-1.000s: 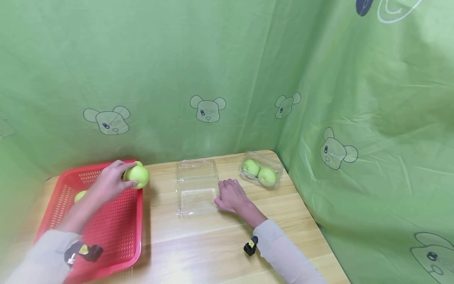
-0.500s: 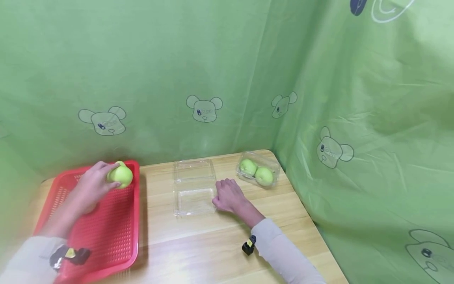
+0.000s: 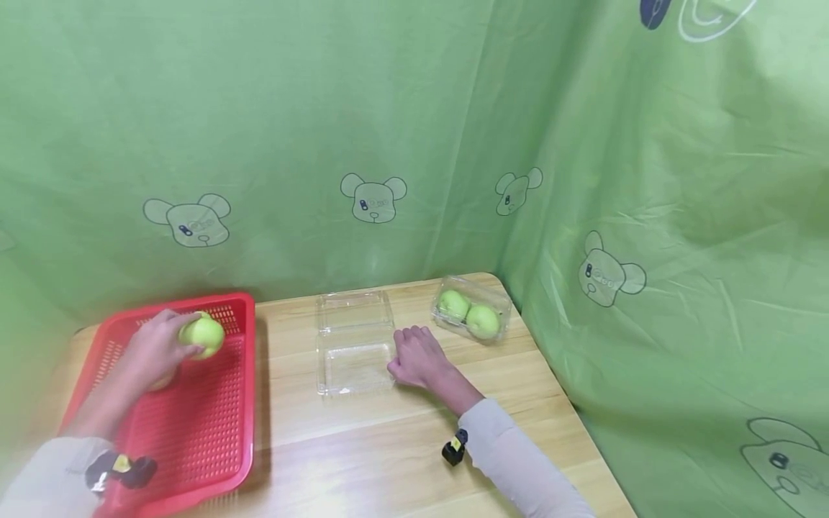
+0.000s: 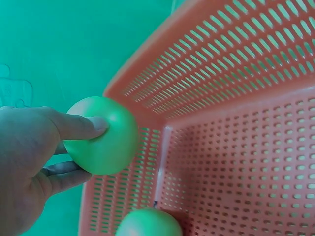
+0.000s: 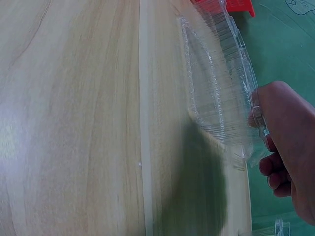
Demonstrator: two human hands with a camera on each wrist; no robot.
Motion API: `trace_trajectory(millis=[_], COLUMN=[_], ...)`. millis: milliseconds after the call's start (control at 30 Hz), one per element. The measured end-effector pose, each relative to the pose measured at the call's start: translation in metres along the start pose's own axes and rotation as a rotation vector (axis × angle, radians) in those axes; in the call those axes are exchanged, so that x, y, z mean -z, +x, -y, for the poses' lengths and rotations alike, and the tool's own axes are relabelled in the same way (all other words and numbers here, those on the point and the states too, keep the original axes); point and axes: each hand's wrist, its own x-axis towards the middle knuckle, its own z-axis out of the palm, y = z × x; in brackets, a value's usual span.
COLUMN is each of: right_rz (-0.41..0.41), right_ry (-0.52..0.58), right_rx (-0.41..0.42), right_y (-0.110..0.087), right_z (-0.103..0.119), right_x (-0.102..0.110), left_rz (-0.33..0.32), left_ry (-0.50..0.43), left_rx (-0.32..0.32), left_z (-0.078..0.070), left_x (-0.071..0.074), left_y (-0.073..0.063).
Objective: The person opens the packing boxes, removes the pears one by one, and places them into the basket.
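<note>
My left hand (image 3: pixel 152 351) grips a green apple (image 3: pixel 209 337) between thumb and fingers, over the far part of the red perforated basket (image 3: pixel 248 403). The left wrist view has that held apple (image 4: pixel 113 145) close by the basket's slotted wall, with another green apple (image 4: pixel 148 225) lower down in the basket. My right hand (image 3: pixel 419 357) pinches the right edge of a clear plastic clamshell box (image 3: pixel 356 368), which lies unfolded on the table. In the right wrist view the thumb is on the inner side of the box's rim (image 5: pixel 258 115) and several fingers curl outside it.
A closed clear box (image 3: pixel 505 306) holding two green apples (image 3: pixel 483 321) stands at the table's back right. The wooden table (image 3: pixel 363 439) ends against green curtains (image 3: pixel 414 129) at the back and right. A black wrist camera (image 3: pixel 455 447) sits on the right sleeve.
My left hand has carried the apple leftward from the basket's right rim, then slightly lower over the basket. The right hand still holds the box's edge.
</note>
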Motion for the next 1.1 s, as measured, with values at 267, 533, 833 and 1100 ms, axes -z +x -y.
trace_trajectory(millis=[267,533,833,1100], right_rz=[0.014,0.013,0.014,0.017], right_ry=[-0.004,0.002,0.004,0.009], right_rx=[-0.002,-0.001,0.002,-0.003], right_y=[0.000,0.000,0.000,0.001], right_z=[0.000,-0.001,0.000,0.001], right_x=[0.002,0.003,0.003,0.003], left_rz=[0.057,0.059,0.083,0.098], left_ry=[-0.013,-0.032,-0.040,-0.046], left_rx=[0.013,0.002,0.015,0.041], left_z=[0.014,0.017,0.018,0.016], left_x=[-0.015,-0.029,-0.041,-0.048], left_y=[0.000,0.002,0.007,0.007])
